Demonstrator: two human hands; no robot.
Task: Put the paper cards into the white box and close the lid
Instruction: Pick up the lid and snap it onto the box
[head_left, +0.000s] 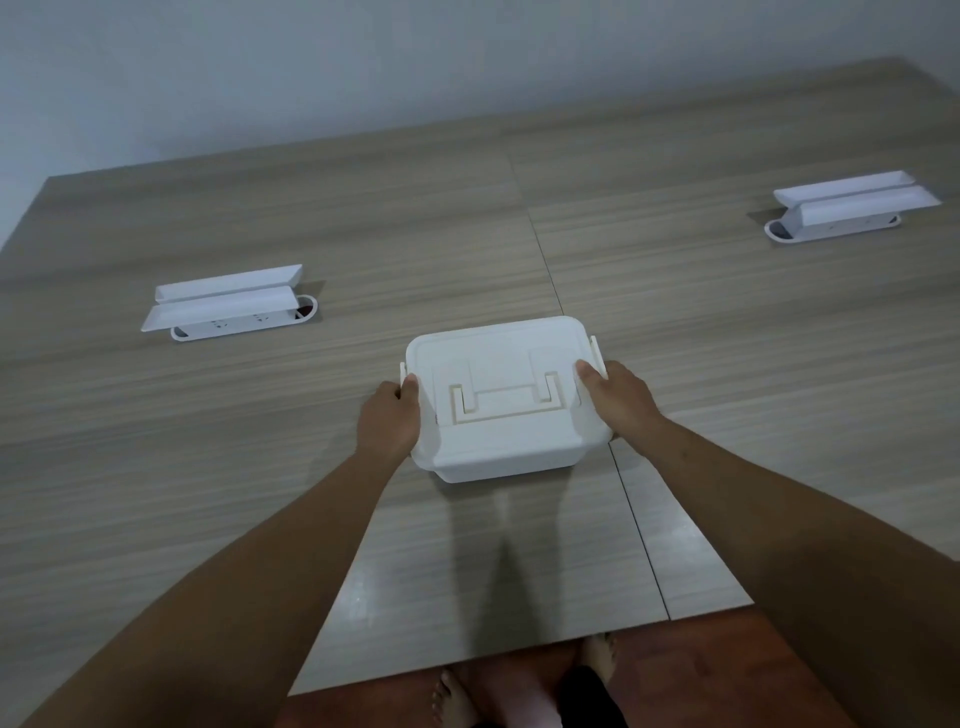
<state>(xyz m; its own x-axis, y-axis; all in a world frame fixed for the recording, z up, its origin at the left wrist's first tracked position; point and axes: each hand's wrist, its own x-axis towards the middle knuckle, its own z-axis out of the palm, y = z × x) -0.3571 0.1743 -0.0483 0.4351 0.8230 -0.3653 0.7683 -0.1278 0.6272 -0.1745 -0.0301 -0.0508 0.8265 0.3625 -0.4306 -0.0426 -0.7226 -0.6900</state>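
Wood-grain tabletop (260, 441) carries the white box (501, 400) near its front edge, lid (493, 364) already down on top. Left hand (389, 421) and right hand (618, 400) each press a grip against one short side, thumbs over the lid's edge. No paper cards show. Side latches look unfastened; uneven pressure could leave the lid unseated.

Office or meeting-room setting. Indicated by a large wood-grain laminate table (311, 234) built from several panels with visible seams, and two white flip-lid power socket units recessed into its surface: one at left (228, 306), one at far right (852, 208), both lids raised. Bounded by a plain pale wall (363, 62). Floored in reddish-brown (701, 670) below the table edge.
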